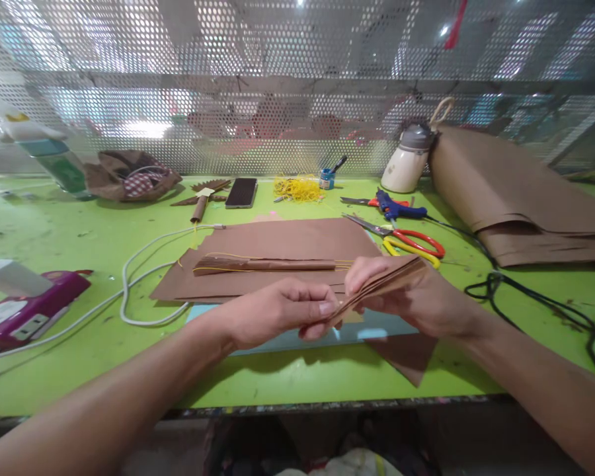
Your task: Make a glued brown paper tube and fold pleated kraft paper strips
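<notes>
Between my two hands is a folded stack of brown paper (389, 281), narrow at its left end and wider at the right. My left hand (290, 311) pinches the narrow end between thumb and fingers. Wrapped around the wider part is my right hand (416, 301). Just beyond them, brown paper sheets (287, 235) lie flat, with a rolled brown paper piece (262, 264) and thin yellow string on top. Under the hands shows a light blue sheet (277, 340). A brown paper scrap (409, 357) lies below my right hand.
Red-and-yellow-handled scissors (411, 244) and a blue glue gun (399, 206) lie right of the sheets. Behind are a phone (241, 192), yellow string (297, 188) and a white bottle (406, 158). A purple power strip (34, 307) with a white cable sits left; black cord (540, 311) runs right.
</notes>
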Available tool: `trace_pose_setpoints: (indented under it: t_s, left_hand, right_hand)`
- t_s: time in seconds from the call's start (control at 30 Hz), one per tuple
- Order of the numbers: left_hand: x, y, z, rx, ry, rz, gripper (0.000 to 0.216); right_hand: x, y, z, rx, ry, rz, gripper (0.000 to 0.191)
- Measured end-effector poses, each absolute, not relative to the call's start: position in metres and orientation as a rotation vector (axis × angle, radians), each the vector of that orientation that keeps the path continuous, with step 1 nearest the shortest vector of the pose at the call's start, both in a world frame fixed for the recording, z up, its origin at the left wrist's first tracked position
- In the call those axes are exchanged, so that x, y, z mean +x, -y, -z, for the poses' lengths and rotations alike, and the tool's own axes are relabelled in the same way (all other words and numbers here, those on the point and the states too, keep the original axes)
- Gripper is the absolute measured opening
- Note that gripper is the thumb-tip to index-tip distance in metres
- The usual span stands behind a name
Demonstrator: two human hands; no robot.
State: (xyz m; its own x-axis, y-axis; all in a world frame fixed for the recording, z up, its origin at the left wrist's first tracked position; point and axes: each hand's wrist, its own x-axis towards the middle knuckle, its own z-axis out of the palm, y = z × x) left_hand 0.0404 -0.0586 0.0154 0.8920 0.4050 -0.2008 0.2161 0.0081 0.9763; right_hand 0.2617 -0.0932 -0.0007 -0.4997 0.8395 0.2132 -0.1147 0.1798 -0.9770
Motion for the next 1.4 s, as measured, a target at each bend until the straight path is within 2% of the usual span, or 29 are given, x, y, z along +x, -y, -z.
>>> trace_pose_setpoints:
  t_s: [0.1, 0.2, 0.4, 0.47, 0.53, 0.67, 0.9, 1.07, 1.2, 1.4]
  left_hand:
    - [0.044, 0.061, -0.01, 1.552, -0.437, -0.098, 0.028]
    - [0.045, 0.06, -0.01, 1.525, -0.488, -0.114, 0.028]
    - [0.04, 0.054, -0.022, 1.631, -0.849, -0.79, 0.028]
    - [0.041, 0.056, -0.023, 1.784, -0.853, -0.893, 0.031]
    - [0.043, 0.058, -0.021, 2.0, -0.837, -0.839, 0.032]
    - [0.047, 0.06, -0.006, 2.469, -0.762, -0.598, 0.018]
    - [0.044, 0.055, -0.002, 2.475, -0.899, -0.412, 0.018]
    - [0.045, 0.055, -0.003, 2.417, -0.945, -0.244, 0.016]
    - [0.045, 0.056, -0.003, 2.35, -0.945, -0.256, 0.019]
    - [0.043, 0.058, -0.007, 2.372, -0.91, -0.299, 0.022]
  right_hand:
    - [0.261, 0.094, 0.003, -0.7, 1.575, -1.435, 0.006]
    - [0.264, 0.094, 0.003, -0.833, 1.554, -1.467, 0.012]
    - [0.267, 0.094, -0.01, -1.174, 1.724, -1.368, 0.012]
    - [0.264, 0.095, -0.014, -1.232, 1.866, -1.3, 0.013]
    - [0.26, 0.097, -0.015, -1.217, 2.034, -1.143, 0.018]
    - [0.257, 0.098, -0.013, -1.161, 2.279, -0.872, 0.025]
    - [0.263, 0.092, -0.001, -1.152, 2.395, -0.534, 0.016]
    - [0.264, 0.089, 0.01, -1.127, 2.445, -0.535, 0.017]
    - [0.263, 0.09, 0.008, -1.134, 2.401, -0.592, 0.023]
    - [0.262, 0.092, 0.002, -1.078, 2.351, -0.592, 0.014]
